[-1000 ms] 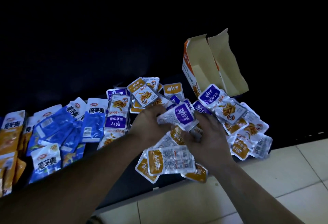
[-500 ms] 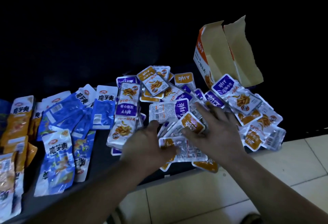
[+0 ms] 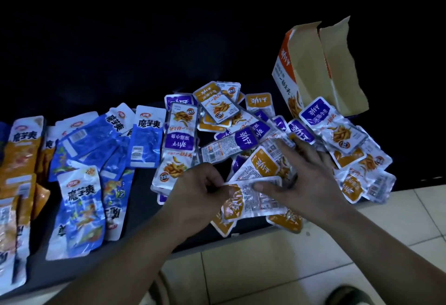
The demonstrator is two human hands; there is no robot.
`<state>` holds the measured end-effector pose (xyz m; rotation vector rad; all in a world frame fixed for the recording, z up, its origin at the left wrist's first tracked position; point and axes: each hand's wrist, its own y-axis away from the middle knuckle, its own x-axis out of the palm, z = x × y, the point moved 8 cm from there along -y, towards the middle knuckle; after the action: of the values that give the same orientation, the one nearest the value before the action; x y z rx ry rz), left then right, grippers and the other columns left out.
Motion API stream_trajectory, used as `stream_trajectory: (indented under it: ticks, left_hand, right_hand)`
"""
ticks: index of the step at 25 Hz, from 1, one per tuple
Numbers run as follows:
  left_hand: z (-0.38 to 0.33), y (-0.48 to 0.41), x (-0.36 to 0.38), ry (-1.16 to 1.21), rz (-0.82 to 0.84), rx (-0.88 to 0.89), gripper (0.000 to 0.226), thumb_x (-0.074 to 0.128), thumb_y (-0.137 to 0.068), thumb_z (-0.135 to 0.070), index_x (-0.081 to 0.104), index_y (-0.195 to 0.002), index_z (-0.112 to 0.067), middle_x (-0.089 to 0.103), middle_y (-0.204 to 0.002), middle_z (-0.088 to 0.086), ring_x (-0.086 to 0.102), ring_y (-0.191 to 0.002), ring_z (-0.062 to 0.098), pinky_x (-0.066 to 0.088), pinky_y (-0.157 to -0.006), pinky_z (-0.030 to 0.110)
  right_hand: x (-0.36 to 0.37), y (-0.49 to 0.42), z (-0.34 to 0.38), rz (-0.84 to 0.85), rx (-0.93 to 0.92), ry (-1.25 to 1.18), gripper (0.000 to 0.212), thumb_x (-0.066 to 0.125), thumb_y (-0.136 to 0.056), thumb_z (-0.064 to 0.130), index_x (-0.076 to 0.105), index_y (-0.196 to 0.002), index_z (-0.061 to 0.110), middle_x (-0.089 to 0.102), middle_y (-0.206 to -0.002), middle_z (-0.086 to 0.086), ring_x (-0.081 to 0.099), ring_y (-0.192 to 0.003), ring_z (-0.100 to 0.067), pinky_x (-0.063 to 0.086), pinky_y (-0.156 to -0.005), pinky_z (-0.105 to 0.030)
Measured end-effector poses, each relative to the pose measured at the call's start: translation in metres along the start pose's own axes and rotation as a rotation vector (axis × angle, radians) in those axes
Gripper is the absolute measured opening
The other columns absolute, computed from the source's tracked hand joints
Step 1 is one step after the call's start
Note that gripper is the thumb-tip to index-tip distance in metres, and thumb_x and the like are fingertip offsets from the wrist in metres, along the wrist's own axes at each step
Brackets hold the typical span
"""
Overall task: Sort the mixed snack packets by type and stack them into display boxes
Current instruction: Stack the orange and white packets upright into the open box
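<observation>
head view: the left hand [image 3: 200, 190] pinches the left edge of an orange-ended packet [image 3: 253, 204] at the near edge of the dark table [image 3: 137, 227]. the right hand [image 3: 311, 179] lies flat, fingers spread, on the pile of purple and orange packets [image 3: 241, 140], thumb on that same packet. the open display box [image 3: 306, 70] stands far right behind the pile; blue packets [image 3: 79, 198] lie left.

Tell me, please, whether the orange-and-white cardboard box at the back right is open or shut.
Open: the orange-and-white cardboard box has its two flaps spread apart, baring its plain brown inside. Its contents cannot be told.
</observation>
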<state>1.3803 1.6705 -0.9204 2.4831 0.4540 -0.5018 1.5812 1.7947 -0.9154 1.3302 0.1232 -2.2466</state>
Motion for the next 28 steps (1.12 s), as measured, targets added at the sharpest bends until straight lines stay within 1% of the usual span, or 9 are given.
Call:
stream_trajectory:
  ticks: [4, 7, 10, 12, 14, 16, 18, 22, 28]
  left_hand:
    - [-0.019, 0.009, -0.027, 0.108, -0.072, 0.055, 0.021, 0.079, -0.089, -0.014, 0.061, -0.077, -0.012, 0.069, -0.066, 0.009, 0.065, -0.062, 0.029, 0.050, -0.055, 0.036]
    - [-0.039, 0.010, -0.049, 0.238, -0.154, 0.121, 0.020, 0.078, -0.090, -0.011, 0.061, -0.079, -0.008, 0.072, -0.070, 0.011, 0.069, -0.070, 0.036, 0.055, -0.059, 0.043]
    - [-0.046, 0.014, -0.051, 0.426, -0.232, 0.113, 0.016, 0.077, -0.089, -0.011, 0.062, -0.082, -0.010, 0.075, -0.075, 0.011, 0.073, -0.076, 0.037, 0.057, -0.067, 0.046]
    - [-0.048, 0.016, -0.033, 0.498, -0.190, 0.116, 0.014, 0.077, -0.089, -0.008, 0.065, -0.094, -0.014, 0.075, -0.081, 0.013, 0.073, -0.081, 0.038, 0.058, -0.073, 0.047]
    - [-0.044, 0.018, -0.014, 0.550, -0.127, 0.086, 0.030, 0.076, -0.090, -0.005, 0.065, -0.113, -0.021, 0.075, -0.088, 0.014, 0.075, -0.086, 0.033, 0.060, -0.078, 0.045]
    - [-0.042, 0.020, -0.003, 0.549, -0.062, 0.074, 0.039, 0.072, -0.093, -0.004, 0.065, -0.125, -0.024, 0.077, -0.095, 0.009, 0.076, -0.091, 0.022, 0.061, -0.080, 0.029]
    - [-0.049, 0.024, 0.007, 0.493, 0.066, 0.108, 0.032, 0.063, -0.099, -0.004, 0.070, -0.124, -0.023, 0.079, -0.103, 0.001, 0.075, -0.098, 0.017, 0.059, -0.085, 0.028]
    - [-0.052, 0.030, 0.022, 0.569, 0.202, 0.077, 0.030, 0.055, -0.103, -0.003, 0.068, -0.123, -0.021, 0.076, -0.118, 0.002, 0.071, -0.113, 0.024, 0.054, -0.102, 0.049]
    - [-0.049, 0.026, 0.015, 0.689, 0.097, 0.022, 0.041, 0.069, -0.090, 0.007, 0.067, -0.123, -0.017, 0.078, -0.111, 0.006, 0.076, -0.100, 0.028, 0.061, -0.083, 0.044]
  right_hand:
    - [-0.011, 0.006, 0.004, 0.000, 0.069, -0.267, 0.093, 0.067, -0.067, 0.087, 0.044, -0.149, 0.050, 0.032, -0.158, 0.017, 0.031, -0.147, -0.016, 0.046, -0.111, -0.045]
    - [-0.038, 0.024, 0.018, -0.177, 0.177, -0.554, 0.058, 0.072, -0.074, 0.069, 0.060, -0.127, 0.048, 0.050, -0.134, 0.013, 0.061, -0.112, 0.001, 0.057, -0.084, -0.018]
    - [-0.036, 0.039, 0.034, -0.133, 0.353, -0.872, 0.049, 0.077, -0.070, 0.061, 0.069, -0.110, 0.033, 0.071, -0.109, -0.001, 0.070, -0.092, -0.009, 0.061, -0.083, -0.039]
    - [-0.022, 0.042, 0.051, 0.065, 0.425, -1.062, 0.046, 0.078, -0.068, 0.061, 0.072, -0.099, 0.027, 0.078, -0.102, -0.001, 0.076, -0.093, -0.014, 0.060, -0.086, -0.041]
    - [-0.018, 0.039, 0.059, 0.104, 0.423, -1.174, 0.020, 0.079, -0.079, 0.049, 0.071, -0.083, 0.031, 0.078, -0.104, -0.002, 0.077, -0.098, -0.020, 0.059, -0.089, -0.039]
    - [-0.018, 0.037, 0.055, 0.074, 0.417, -1.187, 0.005, 0.074, -0.092, 0.028, 0.073, -0.097, 0.030, 0.079, -0.106, 0.000, 0.076, -0.099, -0.023, 0.060, -0.087, -0.042]
    - [-0.016, 0.037, 0.050, 0.072, 0.411, -1.144, 0.021, 0.070, -0.096, 0.018, 0.073, -0.114, 0.026, 0.079, -0.107, 0.001, 0.076, -0.101, -0.025, 0.060, -0.089, -0.049]
    - [-0.016, 0.043, 0.044, 0.032, 0.396, -1.128, 0.028, 0.072, -0.095, 0.016, 0.071, -0.121, 0.027, 0.078, -0.111, 0.002, 0.074, -0.105, -0.022, 0.055, -0.099, -0.055]
    - [-0.010, 0.045, 0.043, 0.034, 0.393, -1.176, 0.036, 0.075, -0.092, 0.014, 0.069, -0.123, 0.033, 0.077, -0.116, 0.004, 0.073, -0.109, -0.024, 0.054, -0.100, -0.057]
